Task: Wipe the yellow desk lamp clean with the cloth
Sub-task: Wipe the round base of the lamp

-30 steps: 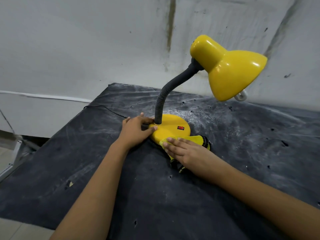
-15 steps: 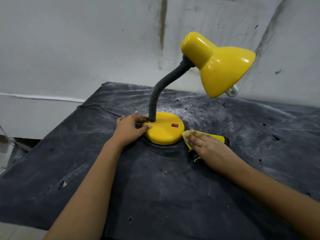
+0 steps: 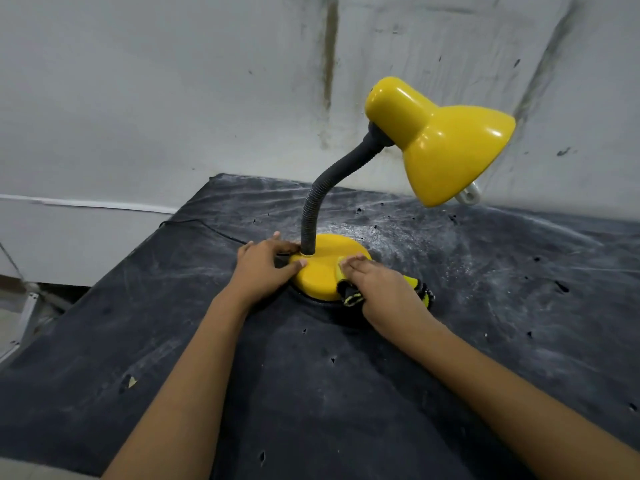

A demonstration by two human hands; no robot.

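Two bare hands work at the round base of the yellow desk lamp, which stands near the far middle of a table covered in scuffed black sheeting. The left hand grips the left edge of the base, thumb lying on its top and fingers wrapped round the far side beside the grey flexible neck. The right hand lies flat with its fingers stretched out, pressing the yellow-and-black cloth onto the right part of the base; the cloth spills off the rim onto the sheeting under the palm. The neck curves up and to the right to the shade, which tilts down toward the right, a white bulb peeking from its mouth. A thin black cord trails left from the base across the sheeting. Behind stands a stained grey wall.
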